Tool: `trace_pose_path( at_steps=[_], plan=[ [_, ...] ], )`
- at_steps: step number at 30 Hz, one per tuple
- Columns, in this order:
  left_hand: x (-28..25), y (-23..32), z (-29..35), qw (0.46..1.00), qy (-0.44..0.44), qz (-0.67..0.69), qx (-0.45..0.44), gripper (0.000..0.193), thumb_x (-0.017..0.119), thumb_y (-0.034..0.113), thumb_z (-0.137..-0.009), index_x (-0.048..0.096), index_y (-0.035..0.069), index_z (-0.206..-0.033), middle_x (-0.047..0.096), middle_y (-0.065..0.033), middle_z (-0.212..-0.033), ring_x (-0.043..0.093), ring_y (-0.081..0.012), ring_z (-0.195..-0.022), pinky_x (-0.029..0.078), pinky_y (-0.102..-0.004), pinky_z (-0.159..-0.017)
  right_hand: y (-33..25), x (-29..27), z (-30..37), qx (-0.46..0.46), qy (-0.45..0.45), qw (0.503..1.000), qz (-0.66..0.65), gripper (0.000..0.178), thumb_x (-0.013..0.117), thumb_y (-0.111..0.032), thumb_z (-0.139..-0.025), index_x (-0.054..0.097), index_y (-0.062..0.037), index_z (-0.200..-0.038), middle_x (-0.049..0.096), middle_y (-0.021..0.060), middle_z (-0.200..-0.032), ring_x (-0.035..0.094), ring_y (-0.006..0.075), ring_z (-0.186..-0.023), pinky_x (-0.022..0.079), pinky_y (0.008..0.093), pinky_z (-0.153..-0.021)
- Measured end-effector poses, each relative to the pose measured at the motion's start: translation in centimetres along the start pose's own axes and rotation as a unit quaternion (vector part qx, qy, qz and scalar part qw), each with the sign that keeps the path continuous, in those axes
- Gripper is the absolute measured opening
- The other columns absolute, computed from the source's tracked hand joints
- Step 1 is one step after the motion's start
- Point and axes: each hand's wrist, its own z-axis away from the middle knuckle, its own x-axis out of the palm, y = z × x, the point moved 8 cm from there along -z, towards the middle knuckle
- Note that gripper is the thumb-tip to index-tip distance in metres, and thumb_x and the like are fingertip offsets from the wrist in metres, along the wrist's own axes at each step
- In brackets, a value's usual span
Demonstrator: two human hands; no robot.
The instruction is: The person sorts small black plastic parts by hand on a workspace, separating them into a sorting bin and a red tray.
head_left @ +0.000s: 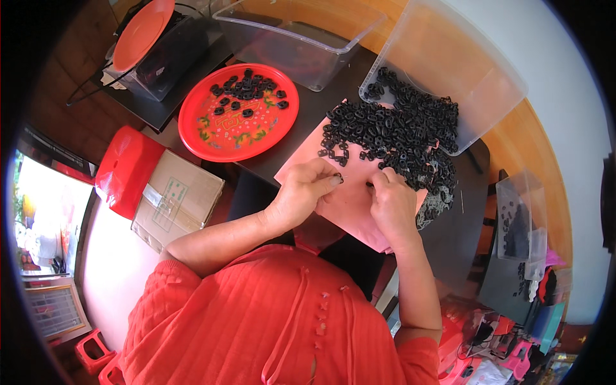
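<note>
My left hand (301, 196) pinches a small black plastic piece (339, 176) between thumb and forefinger, above a pink sheet (346, 208). Just across from it, my right hand (393, 205) is closed too, with a small dark bit showing at its fingertips; its kind cannot be made out. Beyond both hands spreads a heap of small black looped plastic pieces (385, 128), running off the sheet into a tipped clear plastic bin (487, 83). Close to my right hand lies a pile of small greyish pieces (437, 205), too fine to identify.
A red flower-patterned tray (192, 128) holds several black pieces at the left of the dark table (308, 106). Behind it stands another clear bin (282, 32). A cardboard box (176, 202) and a red stool (122, 167) are at the left, and a clear container (539, 212) is at the right.
</note>
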Motion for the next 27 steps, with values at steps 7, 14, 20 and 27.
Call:
trace_pose_path(
  at_steps=[7, 14, 20, 27],
  plan=[
    [0.6, -0.3, -0.1, 1.000, 0.006, 0.010, 0.001, 0.018, 0.063, 0.015, -0.093, 0.062, -0.002, -0.095, 0.059, -0.0014, -0.076, 0.056, -0.0075, -0.065, 0.046, -0.0232, -0.055, 1.5, -0.3, 0.4, 0.080, 0.039, 0.972, -0.218, 0.005, 0.062, -0.004, -0.081, 0.064, -0.0024, -0.086, 0.061, 0.0083, -0.081, 0.060, 0.0209, -0.068, 0.049, 0.0339, -0.056],
    [1.8, 0.1, -0.2, 1.000, 0.015, 0.010, 0.007, 0.019, 0.061, 0.016, -0.093, 0.062, -0.003, -0.095, 0.059, -0.0022, -0.072, 0.056, -0.0078, -0.064, 0.045, -0.0235, -0.052, 2.7, 2.7, 1.5, 0.309, -0.029, 0.712, -0.630, 0.008, 0.060, -0.007, -0.092, 0.065, -0.0016, -0.094, 0.065, 0.0016, -0.080, 0.057, 0.0079, -0.065, 0.041, 0.0204, -0.054],
    [2.2, -0.1, -0.7, 1.000, 0.008, 0.006, -0.001, 0.020, 0.059, 0.017, -0.093, 0.061, -0.003, -0.092, 0.060, -0.0035, -0.071, 0.056, -0.0084, -0.060, 0.045, -0.0232, -0.047, 2.1, 2.2, 1.2, 0.308, 0.003, 0.670, -0.676, 0.007, 0.061, -0.005, -0.090, 0.066, -0.0001, -0.093, 0.065, 0.0029, -0.078, 0.057, 0.0084, -0.062, 0.041, 0.0202, -0.051],
    [2.6, 0.2, -1.0, 1.000, -0.002, -0.002, 0.012, 0.019, 0.059, 0.016, -0.093, 0.060, -0.003, -0.091, 0.059, -0.0035, -0.071, 0.056, -0.0079, -0.062, 0.044, -0.0228, -0.048, 1.9, 2.3, 0.9, 0.306, 0.007, 0.673, -0.673, 0.006, 0.062, -0.004, -0.090, 0.066, -0.0004, -0.092, 0.065, 0.0024, -0.079, 0.057, 0.0073, -0.063, 0.041, 0.0194, -0.050]
  ],
)
